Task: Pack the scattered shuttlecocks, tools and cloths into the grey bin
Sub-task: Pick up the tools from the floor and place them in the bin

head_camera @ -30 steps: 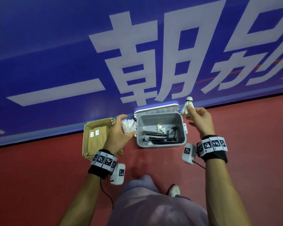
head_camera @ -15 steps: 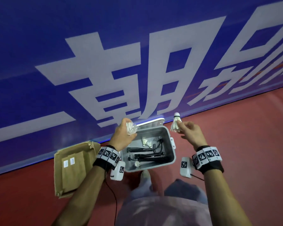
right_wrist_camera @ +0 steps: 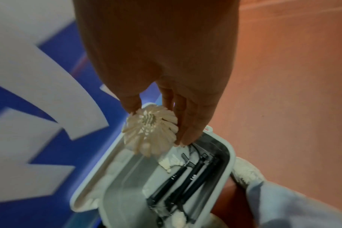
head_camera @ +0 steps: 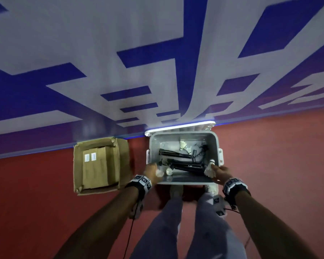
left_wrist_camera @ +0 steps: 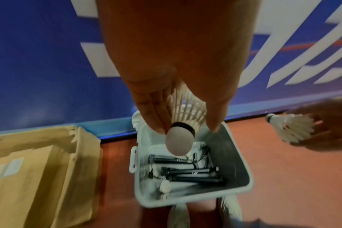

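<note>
The open grey bin (head_camera: 217, 144) stands on the red floor against the wall, with black tools (head_camera: 181, 163) and a few white shuttlecocks (head_camera: 183, 144) lying inside. My left hand (head_camera: 153, 171) is at the bin's near left corner. In the left wrist view my left hand (left_wrist_camera: 187, 128) pinches a shuttlecock (left_wrist_camera: 179, 138) between thumb and fingers, cork down over the bin (left_wrist_camera: 234, 162). My right hand (head_camera: 216, 171) is at the near right corner. In the right wrist view my right hand (right_wrist_camera: 158, 125) holds a second shuttlecock (right_wrist_camera: 152, 131) by its feathers above the bin (right_wrist_camera: 231, 155).
An open cardboard box (head_camera: 99, 165) sits on the floor just left of the bin. The bin's white lid (head_camera: 180, 127) leans back against the blue and white wall banner (head_camera: 157, 62). My legs (head_camera: 165, 230) and shoes stand right in front of the bin.
Both hands have come down from above the bin's far rim to its near corners, each still holding its shuttlecock. My view has closed in on the bin.
</note>
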